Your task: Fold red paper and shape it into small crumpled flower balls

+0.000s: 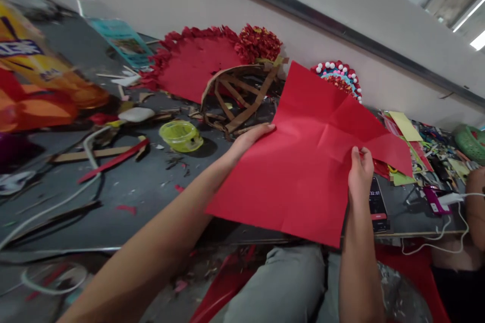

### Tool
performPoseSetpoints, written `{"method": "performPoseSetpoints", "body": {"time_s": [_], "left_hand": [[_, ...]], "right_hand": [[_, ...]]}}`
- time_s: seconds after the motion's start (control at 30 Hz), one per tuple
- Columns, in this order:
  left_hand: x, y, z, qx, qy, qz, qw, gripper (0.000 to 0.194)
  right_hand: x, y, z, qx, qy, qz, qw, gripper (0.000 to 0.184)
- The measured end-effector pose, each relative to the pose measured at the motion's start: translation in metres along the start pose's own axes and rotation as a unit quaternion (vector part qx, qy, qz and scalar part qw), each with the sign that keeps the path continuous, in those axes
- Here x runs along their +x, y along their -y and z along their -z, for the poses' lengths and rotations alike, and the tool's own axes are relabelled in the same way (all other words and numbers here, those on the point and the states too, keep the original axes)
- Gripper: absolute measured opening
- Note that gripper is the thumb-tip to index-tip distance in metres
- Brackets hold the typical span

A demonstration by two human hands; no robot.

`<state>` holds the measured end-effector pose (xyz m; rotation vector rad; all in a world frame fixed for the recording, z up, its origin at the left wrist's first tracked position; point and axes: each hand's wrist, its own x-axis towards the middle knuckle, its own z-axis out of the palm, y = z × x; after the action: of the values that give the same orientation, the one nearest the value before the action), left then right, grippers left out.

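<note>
A large sheet of creased red paper (280,176) is held up over the table's front edge, its upper right part bent back. My left hand (250,141) holds the sheet's left edge, with the thumb lying on its face and the other fingers hidden behind. At the right, my right hand (360,169) pinches the paper between thumb and bent fingers. Beyond the sheet stands a cardboard strip frame (242,96), partly covered by the paper. A phone (378,207) lies beside my right wrist.
A yellow-green plastic bowl (182,136) sits left of my left arm. Red frilled paper pieces (204,60) lean on the wall. Scraps, a white cable (89,149) and an orange-yellow bag (49,60) are leftward. Coloured papers (407,126), a green basket (472,141) and another person's arm (476,207) are rightward.
</note>
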<state>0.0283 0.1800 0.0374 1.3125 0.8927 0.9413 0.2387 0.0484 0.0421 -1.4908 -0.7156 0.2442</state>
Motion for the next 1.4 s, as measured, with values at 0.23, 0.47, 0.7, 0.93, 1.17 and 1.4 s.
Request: {"method": "performPoseSetpoints", "body": {"time_s": [0.23, 0.47, 0.7, 0.93, 1.17, 1.4], "left_hand": [[0.000, 0.004, -0.012, -0.080, -0.036, 0.001, 0.996, 0.032], [-0.008, -0.005, -0.008, 0.022, 0.040, -0.114, 0.992, 0.029], [-0.014, -0.006, -0.002, 0.198, -0.053, -0.312, 0.928, 0.017], [-0.028, -0.007, -0.006, 0.395, -0.185, -0.534, 0.725, 0.008], [-0.037, -0.001, -0.022, 0.395, -0.076, -0.630, 0.664, 0.019], [-0.042, 0.002, -0.028, 0.384, -0.028, -0.648, 0.657, 0.008]], "right_hand": [[-0.006, 0.001, 0.010, -0.005, 0.057, 0.036, 0.998, 0.081], [-0.002, -0.002, 0.022, -0.063, 0.039, 0.057, 0.996, 0.033], [-0.003, 0.014, 0.028, -0.182, 0.088, 0.232, 0.952, 0.019], [-0.015, 0.036, 0.020, -0.286, -0.022, 0.502, 0.816, 0.011], [-0.037, 0.053, 0.009, -0.377, 0.016, 0.501, 0.779, 0.010], [-0.059, 0.060, -0.006, -0.412, 0.128, 0.465, 0.773, 0.011]]}}
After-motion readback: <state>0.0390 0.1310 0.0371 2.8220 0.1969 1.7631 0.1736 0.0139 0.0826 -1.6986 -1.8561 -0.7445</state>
